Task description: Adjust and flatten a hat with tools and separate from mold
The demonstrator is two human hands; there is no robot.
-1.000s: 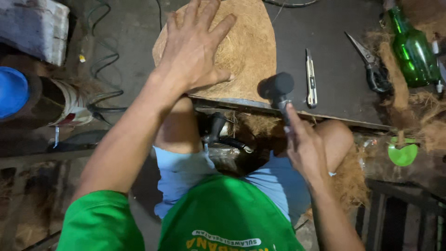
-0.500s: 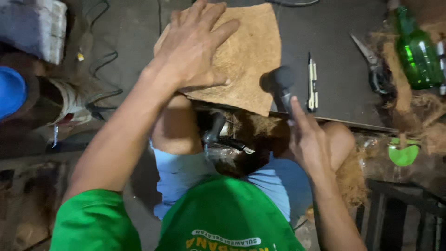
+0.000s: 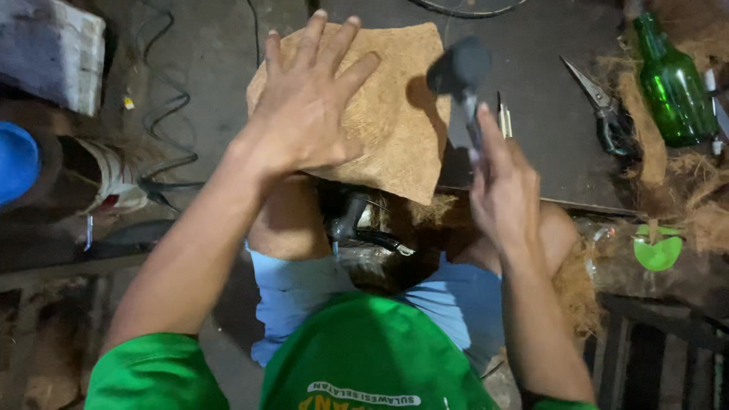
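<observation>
The left hand (image 3: 307,114) lies flat with its fingers spread on a brown fibre sheet (image 3: 395,121) at the near edge of the dark counter (image 3: 547,152). The right hand (image 3: 505,193) wraps its fingers around a blurry black tool (image 3: 462,72), maybe a mallet, raised over the sheet.

Left palm flat and spread, right fist raised around a handle.

The left hand (image 3: 307,106) reaches forward on a straight arm, palm down, fingers fanned wide, pressing flat. The right hand (image 3: 505,190) is lifted with the forearm angled upward, fingers curled tight around the mallet (image 3: 461,72) handle, forefinger laid along the shaft, the blurred head standing above and ahead of the grip.
</observation>
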